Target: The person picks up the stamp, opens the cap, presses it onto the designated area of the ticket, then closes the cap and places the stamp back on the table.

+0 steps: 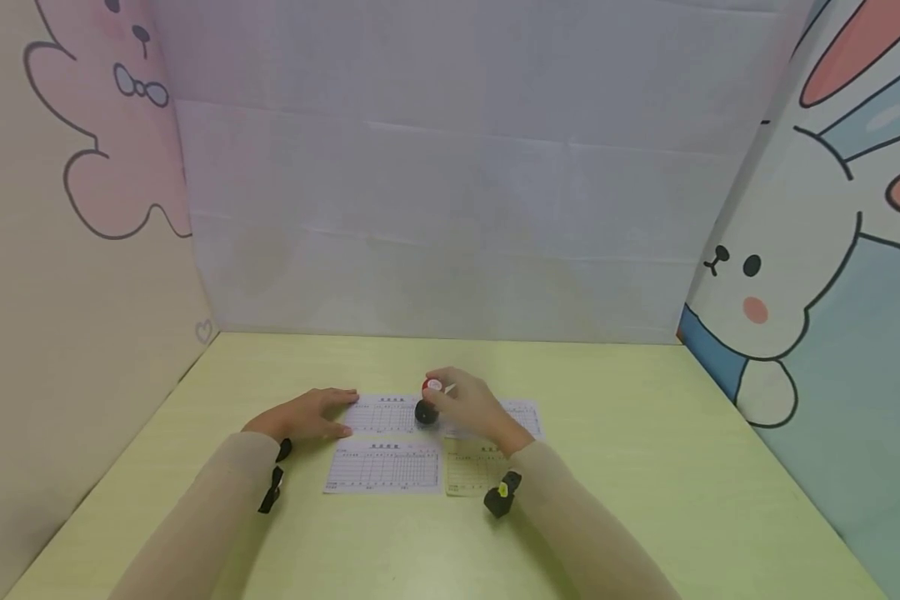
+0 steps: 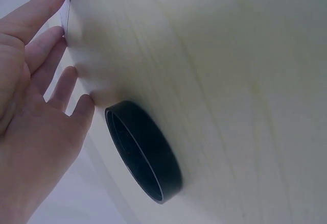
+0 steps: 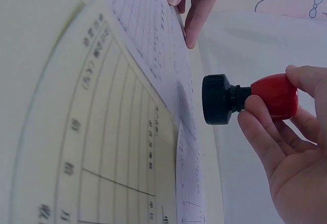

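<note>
My right hand (image 1: 474, 407) grips a stamp (image 3: 273, 96) by its red, bulb-shaped handle, thumb and fingers around it. Facing the forms, the stamp's round black base (image 3: 215, 99) shows a gap to the paper in the right wrist view. My left hand (image 1: 307, 414) has its fingers spread, the fingertips at the left edge of the upper left white form (image 1: 381, 414). In the left wrist view a hollow black round cap (image 2: 153, 155) stands on the table close to the little finger.
Below the upper form lies another white printed form (image 1: 382, 468). A yellowish form (image 1: 468, 471) lies beside it, partly under my right forearm. Another white form (image 1: 523, 415) shows behind the right hand. White and cartoon-printed sheets wall in the pale table (image 1: 615, 417).
</note>
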### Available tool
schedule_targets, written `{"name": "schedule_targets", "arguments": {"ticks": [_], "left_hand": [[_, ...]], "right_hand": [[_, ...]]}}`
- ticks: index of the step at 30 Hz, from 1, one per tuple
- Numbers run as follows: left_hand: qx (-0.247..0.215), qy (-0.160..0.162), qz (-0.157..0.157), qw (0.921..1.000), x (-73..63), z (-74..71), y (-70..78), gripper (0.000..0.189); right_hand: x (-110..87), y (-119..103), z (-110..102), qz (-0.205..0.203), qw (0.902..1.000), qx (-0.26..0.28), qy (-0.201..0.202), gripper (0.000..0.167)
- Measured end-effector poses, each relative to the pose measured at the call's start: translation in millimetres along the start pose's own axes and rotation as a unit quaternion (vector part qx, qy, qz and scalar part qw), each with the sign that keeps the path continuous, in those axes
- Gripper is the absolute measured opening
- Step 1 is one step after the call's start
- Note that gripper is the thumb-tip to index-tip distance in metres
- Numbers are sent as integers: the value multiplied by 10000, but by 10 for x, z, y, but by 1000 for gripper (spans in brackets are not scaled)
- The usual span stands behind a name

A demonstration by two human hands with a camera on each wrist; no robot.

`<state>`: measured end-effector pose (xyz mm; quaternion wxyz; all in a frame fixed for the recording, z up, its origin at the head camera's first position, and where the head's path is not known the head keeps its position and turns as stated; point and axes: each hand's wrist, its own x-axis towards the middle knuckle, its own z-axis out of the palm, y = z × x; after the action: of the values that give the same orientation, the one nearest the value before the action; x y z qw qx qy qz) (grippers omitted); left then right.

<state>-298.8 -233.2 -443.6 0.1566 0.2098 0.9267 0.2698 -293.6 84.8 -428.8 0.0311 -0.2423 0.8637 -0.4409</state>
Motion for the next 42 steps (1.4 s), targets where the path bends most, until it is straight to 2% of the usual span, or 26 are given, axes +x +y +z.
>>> {"name": "schedule_targets", "arguments": {"ticks": [8,15,25,29,37,42], "left_hand": [[4,4,128,9999,-3,-2,-3,70],[47,18,153,9999,-18,-12,-4,71],[-188,75,86,9998,-29,10,18,71],[-210,252,-36,9995,-19,2,31,71],[-253,789,384,9958,70,34,205,63],[-379,970,457,9935,155,92,358,61]], "right_hand": [[-38,-36,-168,39,9996,232,128,48],[-88,-50,-302,-85,9989,406,195,44],[-200,-15,-525,-165,9992,132,333,40],[-237,18,-611,-262,9990,94,364,39],[-282,72,-737,-179,9986,30,497,40],[-301,109,-777,-164,9985,84,508,40]]}}
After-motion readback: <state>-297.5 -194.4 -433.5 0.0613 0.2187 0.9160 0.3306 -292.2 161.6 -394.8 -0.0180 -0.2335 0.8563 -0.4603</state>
